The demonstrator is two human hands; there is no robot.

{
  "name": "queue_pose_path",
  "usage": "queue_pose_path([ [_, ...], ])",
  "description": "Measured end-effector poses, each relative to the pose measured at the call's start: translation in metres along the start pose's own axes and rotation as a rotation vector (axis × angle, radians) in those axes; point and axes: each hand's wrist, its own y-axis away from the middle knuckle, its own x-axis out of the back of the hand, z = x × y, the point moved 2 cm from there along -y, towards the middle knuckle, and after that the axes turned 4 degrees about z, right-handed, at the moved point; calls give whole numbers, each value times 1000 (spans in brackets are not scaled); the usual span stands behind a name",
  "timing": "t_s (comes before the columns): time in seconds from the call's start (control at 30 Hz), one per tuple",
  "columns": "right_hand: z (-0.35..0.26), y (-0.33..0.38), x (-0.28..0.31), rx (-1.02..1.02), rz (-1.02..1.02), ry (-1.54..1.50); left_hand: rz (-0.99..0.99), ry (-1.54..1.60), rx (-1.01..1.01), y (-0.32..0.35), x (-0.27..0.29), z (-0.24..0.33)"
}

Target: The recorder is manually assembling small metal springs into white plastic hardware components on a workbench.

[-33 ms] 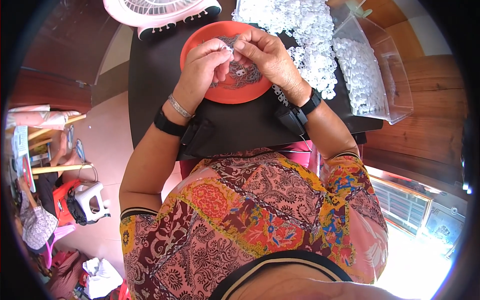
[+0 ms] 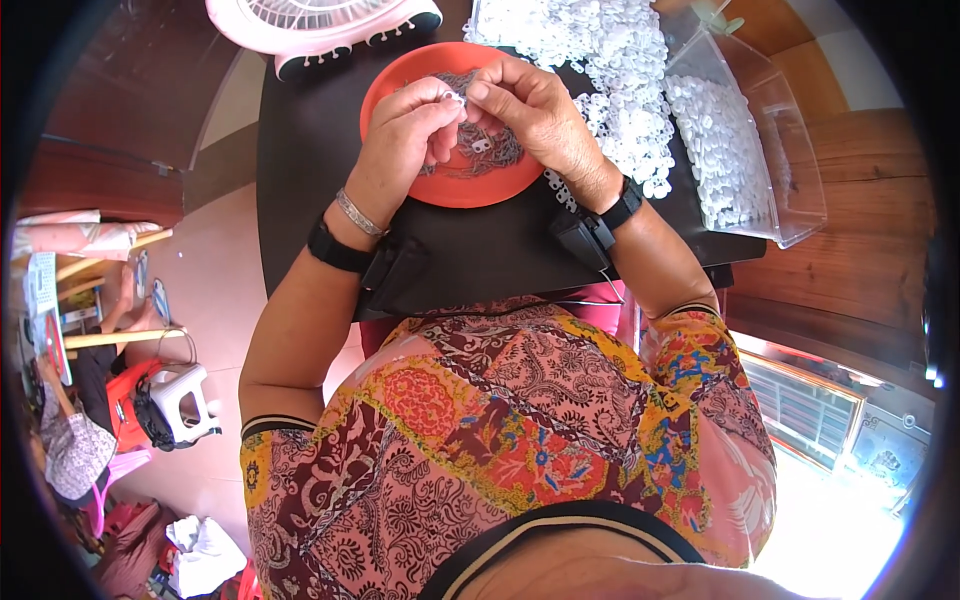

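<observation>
Over an orange-red plastic basin, both of my hands work close together. My left hand pinches a small white plastic clip between thumb and forefinger. Almost touching it, my right hand has thumb and forefinger pressed together; what they hold is too small to make out. Thin grey nail-like metal pieces lie heaped in the basin, partly hidden under my hands. One loose white plastic piece rests on top of them.
White plastic pieces spread over the dark table beyond my right hand. Beside them, a clear plastic box holds more. A pink-and-white fan stands at the far left. Another person sits at the left edge, near a white stool.
</observation>
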Motion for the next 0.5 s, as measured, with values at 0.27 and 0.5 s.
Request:
queue_pose_path([
  [0.27,-1,3,1,-14,13,91,79,-83,-136,-1,3,1],
  [0.5,4,3,-1,-32,-11,44,36,-305,-428,3,-4,4],
])
